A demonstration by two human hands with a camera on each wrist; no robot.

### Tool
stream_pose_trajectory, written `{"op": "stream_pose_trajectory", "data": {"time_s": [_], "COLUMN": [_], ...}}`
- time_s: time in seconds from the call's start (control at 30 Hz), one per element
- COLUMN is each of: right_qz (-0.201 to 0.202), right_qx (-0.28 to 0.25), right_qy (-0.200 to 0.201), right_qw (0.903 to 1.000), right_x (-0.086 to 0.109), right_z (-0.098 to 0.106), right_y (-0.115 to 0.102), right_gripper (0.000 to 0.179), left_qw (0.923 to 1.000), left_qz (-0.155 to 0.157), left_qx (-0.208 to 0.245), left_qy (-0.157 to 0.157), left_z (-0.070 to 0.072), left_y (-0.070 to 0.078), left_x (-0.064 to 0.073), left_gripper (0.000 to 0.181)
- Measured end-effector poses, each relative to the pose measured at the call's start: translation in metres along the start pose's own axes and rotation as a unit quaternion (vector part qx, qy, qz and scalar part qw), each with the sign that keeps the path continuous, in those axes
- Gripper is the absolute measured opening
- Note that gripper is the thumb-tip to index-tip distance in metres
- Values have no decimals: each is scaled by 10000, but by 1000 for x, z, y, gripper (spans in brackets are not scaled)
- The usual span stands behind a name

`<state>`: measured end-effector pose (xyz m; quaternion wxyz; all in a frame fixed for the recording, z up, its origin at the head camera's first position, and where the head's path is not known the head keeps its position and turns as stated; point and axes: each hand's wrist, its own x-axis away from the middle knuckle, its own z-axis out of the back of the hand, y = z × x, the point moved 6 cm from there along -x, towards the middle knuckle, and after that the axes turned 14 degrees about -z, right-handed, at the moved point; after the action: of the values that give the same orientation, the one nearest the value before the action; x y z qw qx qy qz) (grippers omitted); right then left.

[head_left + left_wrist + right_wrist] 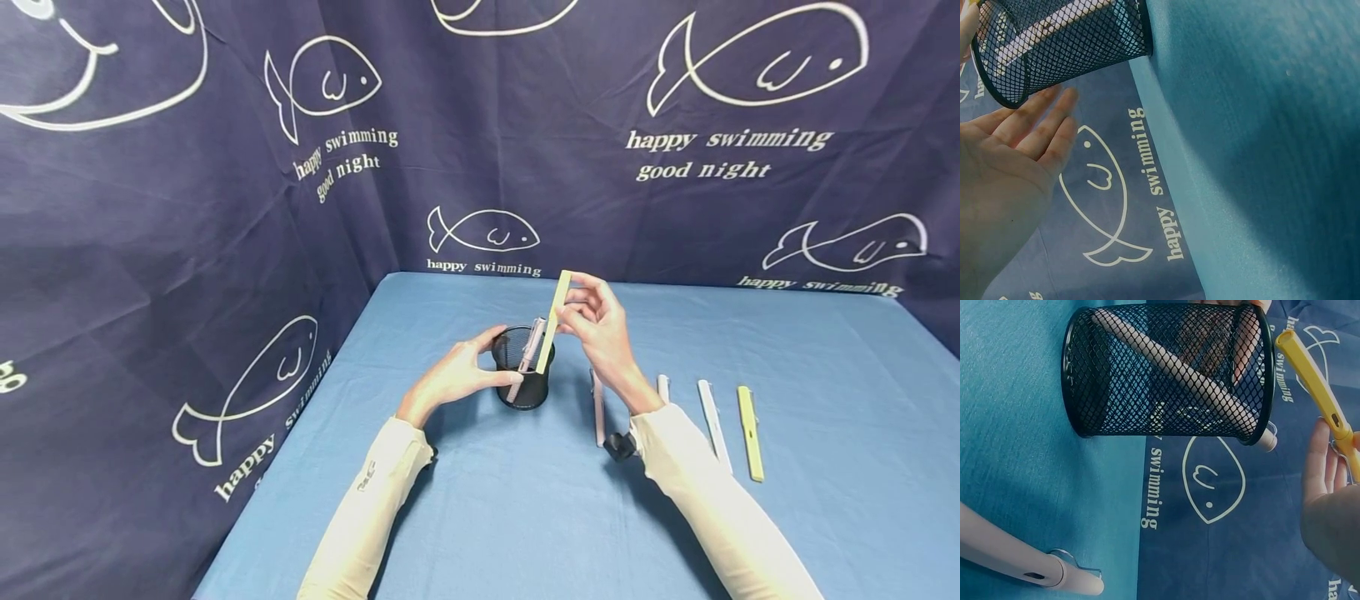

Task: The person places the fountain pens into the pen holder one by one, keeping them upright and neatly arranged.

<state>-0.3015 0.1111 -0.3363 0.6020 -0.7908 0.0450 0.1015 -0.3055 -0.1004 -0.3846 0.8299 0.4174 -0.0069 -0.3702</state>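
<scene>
"Position of the yellow pen point(551, 333)?"
"Tilted just above the mesh cup point(534, 392), pinched in my right hand point(603, 329); my left hand point(456, 372) brackets the mesh cup, thumb opposite fingers."
"Handling?"
"Probably light, stiff, smooth: I'd grip mid-barrel."

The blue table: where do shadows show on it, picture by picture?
Head view: dark shadows on the blue table along the inner sides of both sleeves; left wrist view: a broad, soft-edged shadow across it; right wrist view: a dim patch near the base of the mesh cup.
</scene>
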Motion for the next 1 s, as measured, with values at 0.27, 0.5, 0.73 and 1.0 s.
{"op": "stream_pose_trajectory", "data": {"time_s": [0.27,0.5,0.73,1.0], "right_qz": [-41,23,107,205], "right_qx": [31,-5,-13,75], "right_qy": [170,271,367,416], "right_qw": [9998,9996,9993,9989], "right_x": [-2,-3,-4,-4], "right_z": [0,3,3,2], "right_y": [-2,-3,-2,0], "right_gripper": [49,50,49,49], "left_qw": [10000,9998,9998,10000], "left_qz": [27,201,193,66], "left_qx": [-6,-12,-75,-64], "left_qy": [32,-13,3,-6], "left_z": [2,0,0,0], "left_y": [-1,-2,-1,-1], "left_x": [1,0,0,-1], "left_gripper": [87,88,88,88]}}
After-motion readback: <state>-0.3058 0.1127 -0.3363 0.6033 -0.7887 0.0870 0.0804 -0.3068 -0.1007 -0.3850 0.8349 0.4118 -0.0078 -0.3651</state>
